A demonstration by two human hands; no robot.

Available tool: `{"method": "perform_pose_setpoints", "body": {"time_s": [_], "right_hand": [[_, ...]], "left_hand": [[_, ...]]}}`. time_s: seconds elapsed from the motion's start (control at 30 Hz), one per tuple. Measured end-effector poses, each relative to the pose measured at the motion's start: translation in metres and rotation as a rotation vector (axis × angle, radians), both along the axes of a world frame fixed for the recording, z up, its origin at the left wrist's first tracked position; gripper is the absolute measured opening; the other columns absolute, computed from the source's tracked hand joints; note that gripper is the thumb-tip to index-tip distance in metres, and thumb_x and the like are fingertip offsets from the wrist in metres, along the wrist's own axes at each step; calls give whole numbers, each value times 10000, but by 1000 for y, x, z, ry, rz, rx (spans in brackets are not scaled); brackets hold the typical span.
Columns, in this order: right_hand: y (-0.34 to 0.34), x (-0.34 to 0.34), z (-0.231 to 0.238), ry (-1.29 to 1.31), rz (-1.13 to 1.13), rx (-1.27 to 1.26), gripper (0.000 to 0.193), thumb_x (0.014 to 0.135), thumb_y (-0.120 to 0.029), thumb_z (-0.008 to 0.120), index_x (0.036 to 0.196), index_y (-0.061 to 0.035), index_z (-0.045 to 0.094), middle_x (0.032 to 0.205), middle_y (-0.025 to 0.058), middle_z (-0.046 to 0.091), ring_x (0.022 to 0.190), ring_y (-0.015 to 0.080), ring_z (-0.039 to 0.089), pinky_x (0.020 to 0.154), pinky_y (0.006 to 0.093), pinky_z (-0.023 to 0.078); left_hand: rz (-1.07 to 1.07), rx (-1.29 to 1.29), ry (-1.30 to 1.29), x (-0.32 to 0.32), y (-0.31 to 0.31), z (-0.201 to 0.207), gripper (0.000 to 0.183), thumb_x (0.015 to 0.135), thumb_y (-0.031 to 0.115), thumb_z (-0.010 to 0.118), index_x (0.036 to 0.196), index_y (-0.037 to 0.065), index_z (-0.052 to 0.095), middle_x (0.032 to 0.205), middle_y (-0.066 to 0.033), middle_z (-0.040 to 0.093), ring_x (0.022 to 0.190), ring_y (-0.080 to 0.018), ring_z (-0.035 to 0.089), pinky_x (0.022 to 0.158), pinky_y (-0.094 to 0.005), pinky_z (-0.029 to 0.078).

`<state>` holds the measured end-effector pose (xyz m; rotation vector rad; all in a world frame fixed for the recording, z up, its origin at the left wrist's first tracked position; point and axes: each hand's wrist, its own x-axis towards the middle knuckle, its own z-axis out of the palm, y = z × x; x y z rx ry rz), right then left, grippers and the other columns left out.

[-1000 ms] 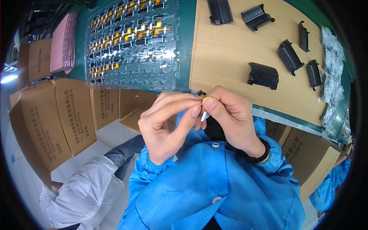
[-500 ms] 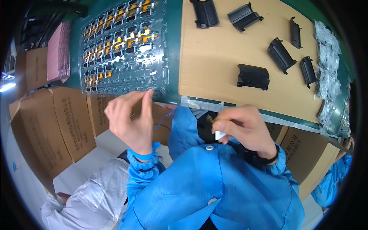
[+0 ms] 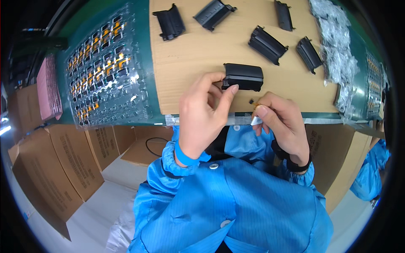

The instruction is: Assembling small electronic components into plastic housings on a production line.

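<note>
Six dark black, trough-shaped plastic pieces sit on the flat tan cardboard sheet [image 3: 190, 59], and the nearest one, a black curved plastic shell [image 3: 244, 76], now has company. Half a second ago the left hand [image 3: 202, 114] was empty near the clear plastic tray with orange-and-black parts [image 3: 126, 95]; now it's over to the right, thumb and fingers pinching the shell's left end. Can't tell if the shell is lifted. Right hand [image 3: 282, 120] keeps its pinch on the small orange strip with a white tab [image 3: 256, 121], now just over the sheet's near edge, right and near of the shell.
</note>
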<state>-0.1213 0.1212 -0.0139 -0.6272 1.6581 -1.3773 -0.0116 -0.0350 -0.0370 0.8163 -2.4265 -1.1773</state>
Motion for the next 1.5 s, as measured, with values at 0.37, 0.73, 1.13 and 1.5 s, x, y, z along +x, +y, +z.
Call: {"method": "perform_pose_setpoints", "body": {"time_s": [0.37,0.73,1.13,1.5], "right_hand": [[-21,-3,12,-10,79,-31,249,1000,-198,538,893,2,640,703,22,608,585,74,562,491,224,459],[-25,5,12,-16,31,76,231,970,-159,549,847,9,647,644,36,605,545,86,576,475,237,450],[-26,2,13,-26,27,82,199,930,-109,556,826,40,637,629,70,596,560,117,596,511,262,459],[-28,6,14,-46,-8,87,187,912,-91,562,796,36,636,593,63,581,540,103,581,492,257,434]], "left_hand": [[-22,667,278,18,10,14,280,909,-44,631,1187,-47,602,914,-104,699,818,-140,687,693,-257,548],[-47,546,260,23,7,12,261,878,-66,643,1137,-40,632,852,-119,713,780,-149,710,695,-260,547],[-98,577,211,25,6,10,280,923,-58,608,1201,-76,577,965,-123,691,827,-141,659,713,-254,537],[-109,571,287,26,8,6,273,898,-52,645,1165,-75,600,937,-129,701,810,-137,674,722,-259,543]]}}
